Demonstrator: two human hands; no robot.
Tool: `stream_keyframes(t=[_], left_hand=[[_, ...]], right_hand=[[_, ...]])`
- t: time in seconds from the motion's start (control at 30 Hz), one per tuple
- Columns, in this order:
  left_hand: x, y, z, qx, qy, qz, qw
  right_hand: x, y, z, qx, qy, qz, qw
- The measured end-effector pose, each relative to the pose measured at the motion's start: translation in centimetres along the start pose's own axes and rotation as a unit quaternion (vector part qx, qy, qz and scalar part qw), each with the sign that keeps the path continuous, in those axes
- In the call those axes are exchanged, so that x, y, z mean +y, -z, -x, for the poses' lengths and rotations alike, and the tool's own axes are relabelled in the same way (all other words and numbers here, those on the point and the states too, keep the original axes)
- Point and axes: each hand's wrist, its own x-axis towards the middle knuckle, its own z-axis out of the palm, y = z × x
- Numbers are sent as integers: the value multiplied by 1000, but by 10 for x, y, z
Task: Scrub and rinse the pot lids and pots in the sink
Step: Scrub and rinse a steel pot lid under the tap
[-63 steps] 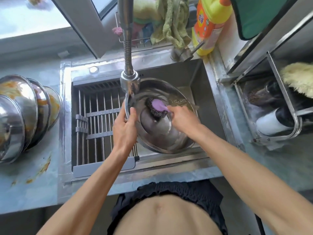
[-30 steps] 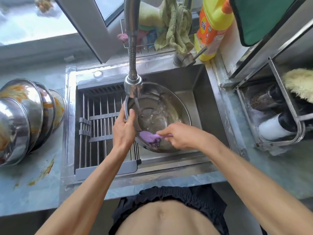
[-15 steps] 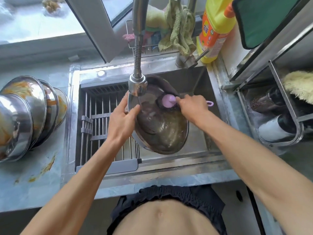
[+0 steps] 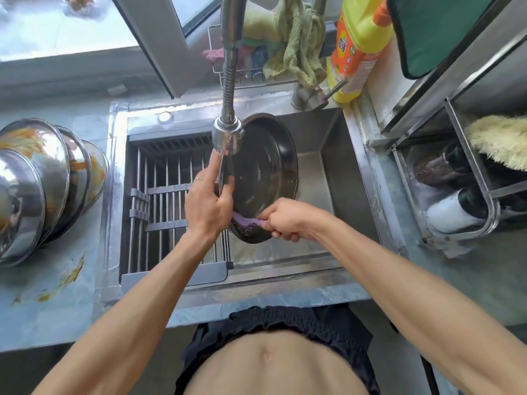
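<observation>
Over the sink (image 4: pixel 353 178), the left hand (image 4: pixel 206 208) grips the tilted lid (image 4: pixel 265 172) by its rim under the faucet (image 4: pixel 228 138), while the right hand (image 4: pixel 288 220), clenched on the scrubber (image 4: pixel 246 223), has swept from far edge to near edge, indicating scrubbing continues.

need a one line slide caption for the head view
Left hand tilts a pot lid under the faucet; right hand scrubs its lower rim.

Your arms are bare; a thin ring (image 4: pixel 198 179) circles one left finger, and you wear black gathered-waist shorts (image 4: pixel 273 320).
</observation>
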Motion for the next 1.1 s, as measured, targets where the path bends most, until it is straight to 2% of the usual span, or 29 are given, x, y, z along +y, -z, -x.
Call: stream_keyframes(t=[0.07,0.13,0.27,0.37,0.43,0.5,0.57,0.7,0.77,0.83,0.9,0.97,1.1], left_hand=[[-2,2,-2,-1,9,18,1000],[-3,5,-4,0,23,27,999],[3,11,-4,-22,30,51,998],[10,14,-10,-73,27,30,996],[13,16,-18,-97,15,-4,995],[12,18,-23,-85,4,-9,996],[9,12,-21,-49,17,17,998],[3,-5,-9,12,32,33,999],[-2,-10,-6,23,22,30,999],[-5,-13,-3,32,21,34,999],[-6,-13,-1,48,38,61,996],[-6,-12,1,64,54,87,993],[-4,-11,3,34,65,96,993]], right_hand=[[-2,3,-5,4,9,59,998],[1,8,-9,16,7,198,980],[12,25,-11,148,-47,363,919],[13,42,-16,205,-25,462,862],[12,47,-17,231,-2,486,843],[14,44,-15,241,-6,478,845],[17,35,-14,221,-30,425,878],[17,9,-12,108,-32,218,969],[9,1,-7,58,-16,105,993],[3,-1,-4,35,-3,17,999],[2,0,-5,40,16,56,998],[6,4,-6,58,17,156,986],[22,20,-10,154,-49,337,928]])
